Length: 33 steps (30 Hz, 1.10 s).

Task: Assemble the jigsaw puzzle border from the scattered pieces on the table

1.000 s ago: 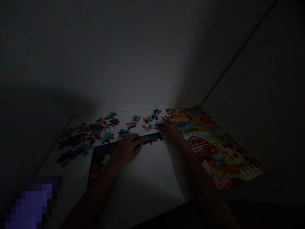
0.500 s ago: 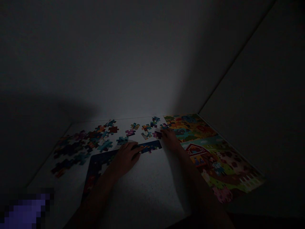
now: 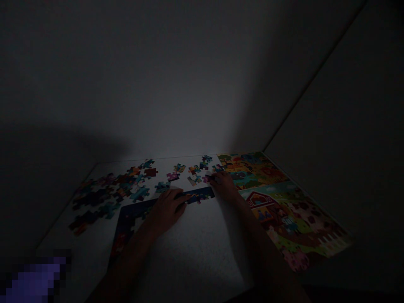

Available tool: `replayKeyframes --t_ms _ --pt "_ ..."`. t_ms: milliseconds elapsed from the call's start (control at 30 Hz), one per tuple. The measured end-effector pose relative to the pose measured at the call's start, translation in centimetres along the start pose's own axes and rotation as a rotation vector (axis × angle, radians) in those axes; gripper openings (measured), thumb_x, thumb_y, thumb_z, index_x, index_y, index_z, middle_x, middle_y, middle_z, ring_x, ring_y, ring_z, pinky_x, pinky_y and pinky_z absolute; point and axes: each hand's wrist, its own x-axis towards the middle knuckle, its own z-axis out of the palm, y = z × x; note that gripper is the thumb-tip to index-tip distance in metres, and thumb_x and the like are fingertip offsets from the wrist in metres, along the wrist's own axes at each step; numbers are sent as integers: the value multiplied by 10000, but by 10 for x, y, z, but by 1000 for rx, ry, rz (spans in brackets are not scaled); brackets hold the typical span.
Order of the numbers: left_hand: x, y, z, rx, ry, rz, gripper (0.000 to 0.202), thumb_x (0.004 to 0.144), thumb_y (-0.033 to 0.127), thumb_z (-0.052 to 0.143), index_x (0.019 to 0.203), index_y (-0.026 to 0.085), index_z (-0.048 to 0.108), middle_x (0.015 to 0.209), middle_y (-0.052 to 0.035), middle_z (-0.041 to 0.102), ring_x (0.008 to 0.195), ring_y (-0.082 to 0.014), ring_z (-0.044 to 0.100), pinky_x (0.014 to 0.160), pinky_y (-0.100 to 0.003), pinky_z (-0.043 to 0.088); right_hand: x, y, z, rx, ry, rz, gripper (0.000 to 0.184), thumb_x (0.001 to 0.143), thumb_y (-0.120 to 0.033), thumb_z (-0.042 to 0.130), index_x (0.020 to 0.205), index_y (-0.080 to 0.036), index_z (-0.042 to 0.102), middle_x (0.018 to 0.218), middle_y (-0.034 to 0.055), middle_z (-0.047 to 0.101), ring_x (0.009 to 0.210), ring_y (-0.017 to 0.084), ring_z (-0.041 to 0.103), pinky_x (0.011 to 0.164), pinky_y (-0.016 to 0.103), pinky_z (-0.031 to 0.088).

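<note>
It's dim from where I'm standing, but the work's clear enough: a jigsaw going together on a white speckled table. The left hand lies flat, fingers loosely spread & not pinching anything, on a dark L-shaped assembled border. That border runs out to the right from under the palm, & its other arm heads toward the near left corner of the view. The right hand sits just past the border's far end, fingertips drawn together at a small magenta piece. In this light I can't tell if they actually have hold of it or are only touching it.

Just beyond lie scattered loose pcs, w/ a teal piece close to the left hand. A big, mostly dark heap of jigsaw pieces sits further left. To the right, a farm-scene picture sheet w/ a red barn lies flat on the table.

Looks like the step in hand is extending the border pc by pc. My guess: next move calls for lining the magenta pc up against the open end, left hand steadying, then pressing it flat.
</note>
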Motion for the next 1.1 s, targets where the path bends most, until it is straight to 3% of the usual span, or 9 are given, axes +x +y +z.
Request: replayKeyframes --t_ms 333,600,800,1100 --pt "0 0 -1 -5 -19 1 320 944 221 518 1229 264 658 1247 -74 604 1172 -245 551 1018 -456 480 1 2 5 66 38 35 222 874 -309 639 1036 -161 675 1107 124 665 1113 252 568 968 361 413" --pt "1 1 -4 -4 -21 -2 316 943 225 515 1217 261 670 1242 -82 609 1164 -253 554 1016 -462 478 4 7 8 252 107 67 243 760 -324 691 937 -186 597 970 81 664 926 244 599 809 356 453" --pt "1 6 -9 -30 -69 -44 328 943 215 514 1233 241 666 1247 -94 597 1175 -261 540 1023 -462 460 0 1 4 452 47 105 265 747 -380 678 885 -220 517 791 9 629 719 187 570 634 293 415" --pt "0 6 -4 -21 -12 -26 299 934 205 540 1196 262 674 1232 -71 607 1159 -246 550 1007 -447 476 -1 -8 -4 487 51 127 348 738 -525 674 810 -225 514 692 -5 588 638 172 534 564 278 378"
